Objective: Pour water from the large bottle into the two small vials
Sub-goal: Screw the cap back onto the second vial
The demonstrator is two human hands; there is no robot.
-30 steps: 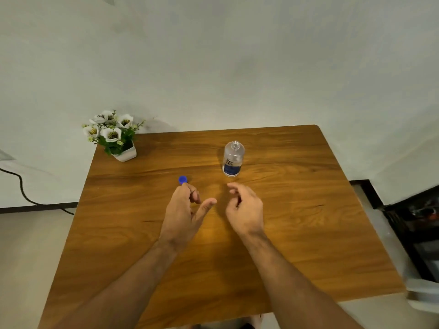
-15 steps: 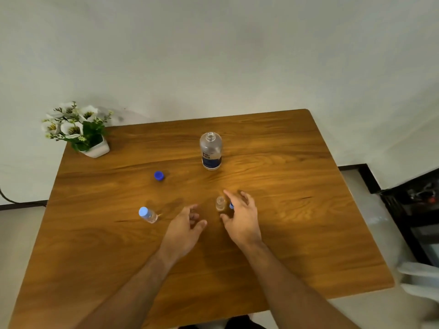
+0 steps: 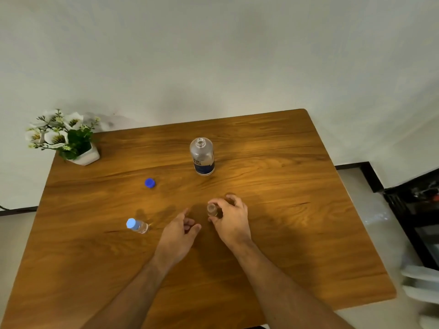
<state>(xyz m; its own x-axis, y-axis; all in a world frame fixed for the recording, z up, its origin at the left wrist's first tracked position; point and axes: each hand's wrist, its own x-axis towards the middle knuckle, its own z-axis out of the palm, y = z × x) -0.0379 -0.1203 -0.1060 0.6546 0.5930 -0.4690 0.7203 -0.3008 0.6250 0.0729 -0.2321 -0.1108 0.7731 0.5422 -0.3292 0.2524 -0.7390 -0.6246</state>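
Note:
The large clear bottle with a blue label stands uncapped at the middle back of the wooden table. Its blue cap lies to the left of it. One small vial stands open in the middle, and my right hand curls its fingers around it. A second vial with a light blue cap stands at the left, apart from both hands. My left hand rests just left of the open vial, fingers loosely apart, holding nothing.
A white pot of artificial flowers sits on the table's back left corner. A white wall runs behind the table. Dark furniture and a white object stand on the floor to the right.
My right hand has closed its fingers around the open vial. My left hand has shifted little. The view has moved slightly, and the small blue spot beside my right hand is now hidden.

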